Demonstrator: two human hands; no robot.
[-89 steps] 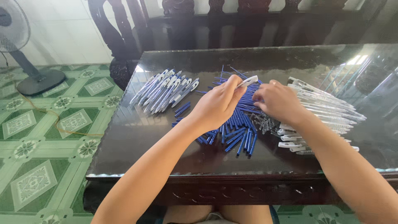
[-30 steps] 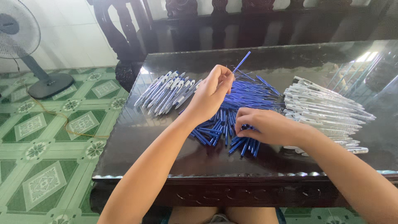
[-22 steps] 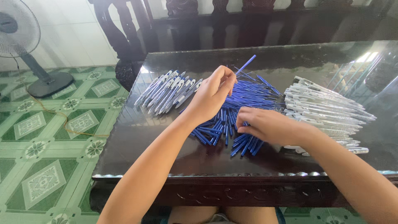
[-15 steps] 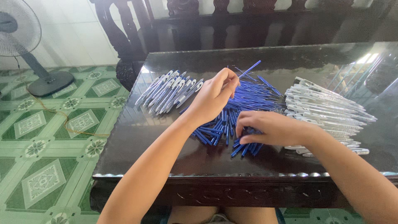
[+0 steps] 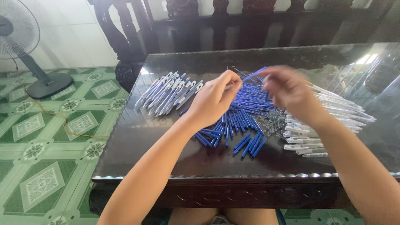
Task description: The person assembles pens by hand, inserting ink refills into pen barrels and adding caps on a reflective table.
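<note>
Two hands hover over the blue pen-barrel pile (image 5: 239,121). My left hand (image 5: 214,100) pinches one thin blue barrel (image 5: 255,73) between thumb and fingertips, its tip angled up to the right. My right hand (image 5: 289,91) is blurred; I cannot tell whether its fingers grip anything. Small springs (image 5: 271,123) lie just beside; a careless sweep could scatter them into the white clip parts (image 5: 333,112).

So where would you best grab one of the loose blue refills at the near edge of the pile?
Probably pinch a blue refill at mid-length from above, fingers across its thin shaft. Those at the near edge lie flat on the glass table, fanned apart, with gaps either side.
</note>
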